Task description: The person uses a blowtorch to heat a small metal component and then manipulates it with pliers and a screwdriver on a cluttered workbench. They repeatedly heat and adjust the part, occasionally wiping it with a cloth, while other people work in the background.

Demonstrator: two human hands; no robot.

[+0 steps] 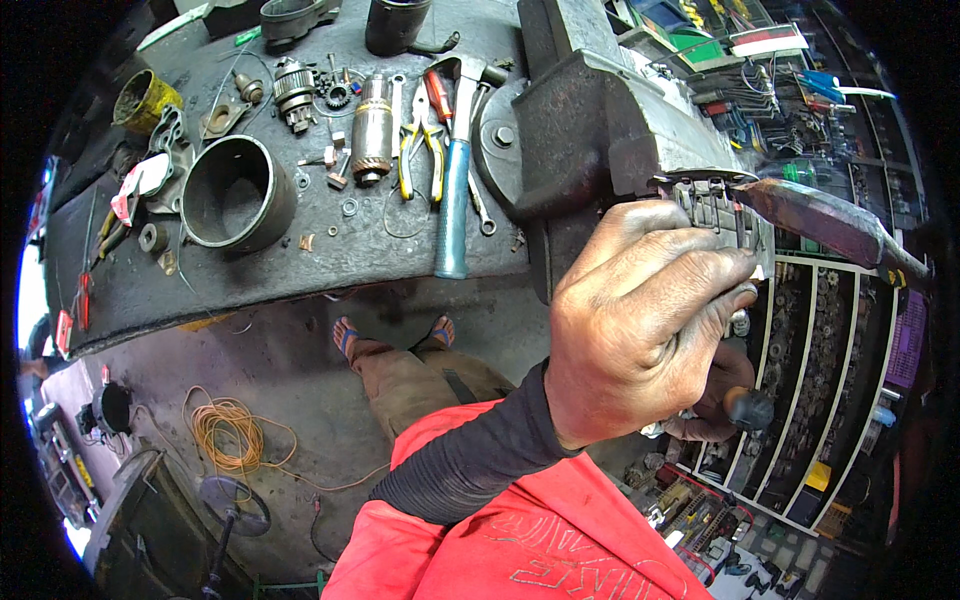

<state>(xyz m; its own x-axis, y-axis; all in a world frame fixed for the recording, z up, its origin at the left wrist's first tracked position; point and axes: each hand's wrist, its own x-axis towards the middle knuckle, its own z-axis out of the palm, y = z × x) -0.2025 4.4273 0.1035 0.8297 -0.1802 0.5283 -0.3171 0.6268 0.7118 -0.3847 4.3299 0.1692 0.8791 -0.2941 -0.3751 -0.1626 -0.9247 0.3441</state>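
My left hand [650, 320], in a black sleeve, is closed on a slotted metal part [705, 205] at the jaws of a large bench vise [570, 130]. Its fingertips are partly hidden. A long, dark, tapered metal tool [820, 215] lies across at the part's upper right. My right hand is not visible. On the black bench [330, 260], left of the vise, lie a blue-handled hammer [452, 210], yellow-handled pliers [420, 160], a wrench, an armature [372, 130], a gear assembly [295, 95] and a hollow metal cylinder [236, 195].
Shelves of metal parts [820, 390] stand at the right, with what looks like a crouched person [745, 405] partly hidden beside them. Tools crowd the upper right. A coiled orange cable [230, 435] and a steering wheel [235, 505] are at lower left. My sandalled feet stand below the bench.
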